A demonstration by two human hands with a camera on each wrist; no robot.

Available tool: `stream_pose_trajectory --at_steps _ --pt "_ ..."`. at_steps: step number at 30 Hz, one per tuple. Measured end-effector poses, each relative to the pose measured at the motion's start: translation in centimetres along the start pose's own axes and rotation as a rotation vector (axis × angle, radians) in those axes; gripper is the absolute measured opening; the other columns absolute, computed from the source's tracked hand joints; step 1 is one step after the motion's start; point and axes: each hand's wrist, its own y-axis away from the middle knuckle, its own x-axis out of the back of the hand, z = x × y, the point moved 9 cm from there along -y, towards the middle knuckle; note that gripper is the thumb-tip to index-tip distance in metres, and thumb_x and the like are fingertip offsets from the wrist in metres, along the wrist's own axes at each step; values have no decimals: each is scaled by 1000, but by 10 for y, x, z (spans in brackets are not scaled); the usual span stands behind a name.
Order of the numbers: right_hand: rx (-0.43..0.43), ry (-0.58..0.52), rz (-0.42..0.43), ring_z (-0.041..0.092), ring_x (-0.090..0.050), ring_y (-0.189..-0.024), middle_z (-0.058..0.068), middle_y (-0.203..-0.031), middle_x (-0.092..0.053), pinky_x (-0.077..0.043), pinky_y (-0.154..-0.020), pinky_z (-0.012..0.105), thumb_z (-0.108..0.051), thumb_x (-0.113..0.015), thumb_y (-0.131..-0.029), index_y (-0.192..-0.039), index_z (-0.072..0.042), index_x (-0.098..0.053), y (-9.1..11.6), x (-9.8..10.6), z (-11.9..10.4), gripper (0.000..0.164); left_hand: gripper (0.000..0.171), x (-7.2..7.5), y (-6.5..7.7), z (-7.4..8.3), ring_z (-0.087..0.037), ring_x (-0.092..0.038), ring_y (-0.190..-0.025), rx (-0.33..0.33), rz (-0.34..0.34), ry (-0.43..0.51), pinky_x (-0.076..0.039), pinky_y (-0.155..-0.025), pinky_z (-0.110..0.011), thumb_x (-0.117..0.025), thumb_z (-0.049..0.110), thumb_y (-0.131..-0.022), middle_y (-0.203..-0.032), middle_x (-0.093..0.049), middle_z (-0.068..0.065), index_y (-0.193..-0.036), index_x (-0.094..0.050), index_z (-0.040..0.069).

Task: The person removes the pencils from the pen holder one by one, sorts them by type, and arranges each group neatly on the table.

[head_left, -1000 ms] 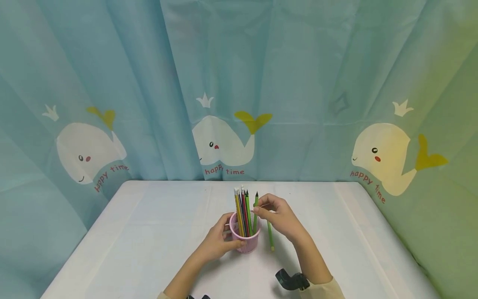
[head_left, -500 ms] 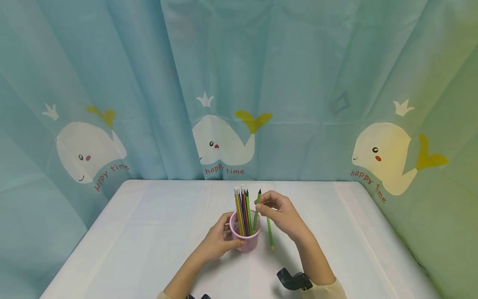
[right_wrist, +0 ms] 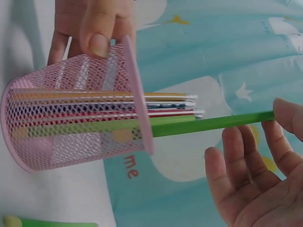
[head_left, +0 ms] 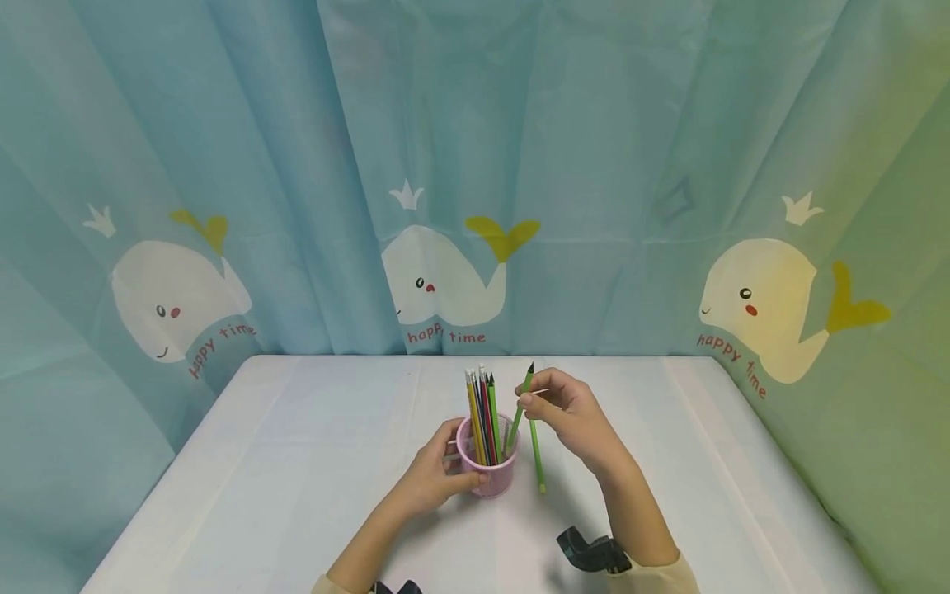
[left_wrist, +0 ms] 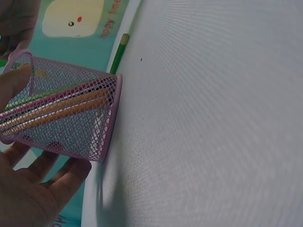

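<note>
Pink mesh cup (head_left: pixel 503 477), mouth up, stands at the table (head_left: pixel 297 495) with a bundle of pencils (head_left: pixel 482 412) leaning inside it. Left hand (head_left: pixel 429 476) is wrapped part-way round it, thumb on the near wall under the rim, fingers about the far side; hold looks light. Right hand (head_left: pixel 575 417) pinches one green pencil (right_wrist: pixel 199 125) near its black tip between thumb and forefinger, the remaining fingers spread clear. The pencil slants toward that hand; its pale lower end shows through the mesh, just inside the rim.

Possible faults, as judged:
1. Snag. With the end so near the rim and the shaft slanted, a sideways pull could catch the lip and tip the cup, chiefly if the left hand slackens.
2. Swivel. The pinch is at one end only; a knock on the rim could turn the pencil or slip it loose.
3. Roll. A loose green pencil (head_left: pixel 538 462) lies on the table just beside the cup, under the right hand; a low wrist or dropped pencil could set it rolling.
</note>
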Motion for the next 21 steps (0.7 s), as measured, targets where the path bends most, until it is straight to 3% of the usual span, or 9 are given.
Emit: stream_pose_trajectory --at_steps 5,13,21 --pt "14 -58 6 26 -67 -102 14 -112 -66 -59 -89 39 -12 -64 -97 -104 0 -59 2 5 -6 15 79 0 0 2 -39 -53 -129 6 1 3 -49 -107 -47 -83 16 -81 -144 -49 -18 -146 -38 11" --pt "25 -103 40 19 -67 -102 19 -111 -65 -60 -88 33 -10 -63 -98 -103 1 -57 3 13 -11 14 79 0 -2 1 -40 -54 -129 1 1 -2 -49 -106 -48 -82 16 -82 -144 -49 -18 -147 -38 11" --pt "42 -112 78 31 -65 -104 23 -111 -63 -60 -87 33 -10 -63 -97 -104 3 -58 8 22 -18 15 79 -1 -1 0 -39 -55 -127 3 -2 -9 -50 -106 -47 -82 16 -82 -142 -50 -18 -147 -38 10"
